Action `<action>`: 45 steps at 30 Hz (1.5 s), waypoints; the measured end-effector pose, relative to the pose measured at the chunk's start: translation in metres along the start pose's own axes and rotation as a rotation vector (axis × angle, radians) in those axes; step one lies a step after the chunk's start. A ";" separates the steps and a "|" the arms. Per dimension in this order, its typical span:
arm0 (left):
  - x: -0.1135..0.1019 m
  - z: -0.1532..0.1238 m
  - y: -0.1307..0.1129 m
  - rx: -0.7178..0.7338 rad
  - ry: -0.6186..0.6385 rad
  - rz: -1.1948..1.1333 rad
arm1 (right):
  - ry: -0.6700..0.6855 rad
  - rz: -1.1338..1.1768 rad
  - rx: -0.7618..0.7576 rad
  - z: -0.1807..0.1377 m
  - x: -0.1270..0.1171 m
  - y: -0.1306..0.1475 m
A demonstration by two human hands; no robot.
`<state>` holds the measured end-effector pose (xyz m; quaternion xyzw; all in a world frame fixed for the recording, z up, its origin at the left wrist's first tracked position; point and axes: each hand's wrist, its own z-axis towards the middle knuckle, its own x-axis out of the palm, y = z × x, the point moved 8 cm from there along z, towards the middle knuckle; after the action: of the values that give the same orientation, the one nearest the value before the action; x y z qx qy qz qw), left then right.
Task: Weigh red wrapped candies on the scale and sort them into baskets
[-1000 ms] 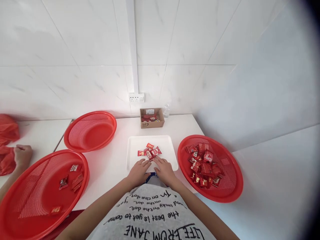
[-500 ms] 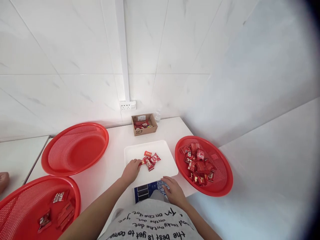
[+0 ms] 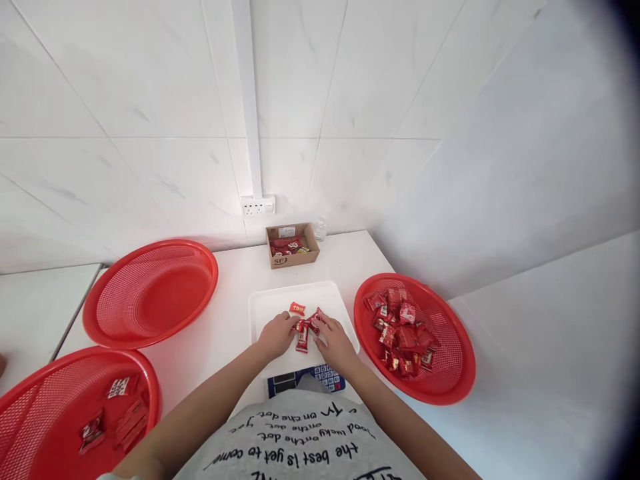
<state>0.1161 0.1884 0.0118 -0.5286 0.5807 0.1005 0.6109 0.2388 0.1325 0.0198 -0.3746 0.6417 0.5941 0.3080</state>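
Observation:
Several red wrapped candies lie clustered on the white scale tray (image 3: 263, 310) in front of me. My left hand (image 3: 277, 335) is closed at the left side of the cluster, fingertips on a red-and-gold candy (image 3: 299, 326), mostly hidden. From the right, my right hand (image 3: 337, 341) reaches in with its fingers on a red candy with white print (image 3: 315, 320), partly covered by them. A narrow red candy (image 3: 302, 340) lies between the hands, and an orange-red candy (image 3: 297, 309) sits apart just behind.
The scale's blue keypad (image 3: 327, 379) shows at the tray's front. A red basket of candies (image 3: 463, 353) stands right; two more red baskets, one behind (image 3: 200, 267) and one in front (image 3: 150, 373), stand left. A cardboard box (image 3: 295, 259) of packets sits near the wall socket (image 3: 258, 205).
My right hand has moved from the keypad up onto the candies. My left hand has shifted slightly right. The candies are bunched differently, and the person's hand at far left has nearly left view.

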 end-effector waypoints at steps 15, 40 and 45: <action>0.000 0.006 -0.009 0.115 -0.121 0.154 | -0.050 0.095 -0.092 -0.012 -0.002 -0.002; -0.125 -0.060 0.134 -0.492 -0.602 0.316 | -0.162 0.154 0.063 -0.058 -0.002 -0.035; -0.114 -0.100 0.197 -0.794 -0.293 0.200 | -0.137 0.159 0.064 -0.052 0.005 -0.031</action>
<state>-0.1245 0.2509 0.0234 -0.6440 0.4524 0.4487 0.4235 0.2648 0.0796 0.0042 -0.2709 0.6655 0.6200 0.3151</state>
